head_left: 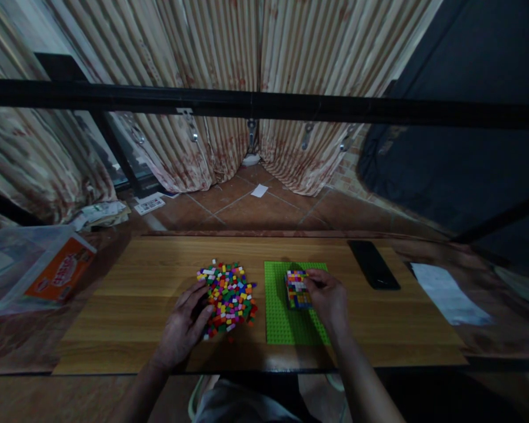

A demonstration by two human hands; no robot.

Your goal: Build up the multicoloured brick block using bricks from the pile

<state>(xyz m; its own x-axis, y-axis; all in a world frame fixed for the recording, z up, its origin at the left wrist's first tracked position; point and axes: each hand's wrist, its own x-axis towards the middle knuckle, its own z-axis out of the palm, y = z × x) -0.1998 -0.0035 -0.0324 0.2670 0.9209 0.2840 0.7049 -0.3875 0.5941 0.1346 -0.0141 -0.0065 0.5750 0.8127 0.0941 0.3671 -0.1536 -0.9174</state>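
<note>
A pile of small coloured bricks [229,294] lies on the wooden table [136,294]. My left hand [183,326] rests at the pile's left edge, fingers spread and touching the bricks. To the right sits a green baseplate [282,323] with a multicoloured block of stacked bricks [296,289] on it. My right hand [328,299] is at the block's right side, fingers pinched against its top edge; whether a brick is between them is hidden.
A black phone [374,264] lies at the table's back right. A white paper [449,292] lies further right. A clear plastic box with an orange label [62,271] stands at the left. A black bar [264,106] crosses above.
</note>
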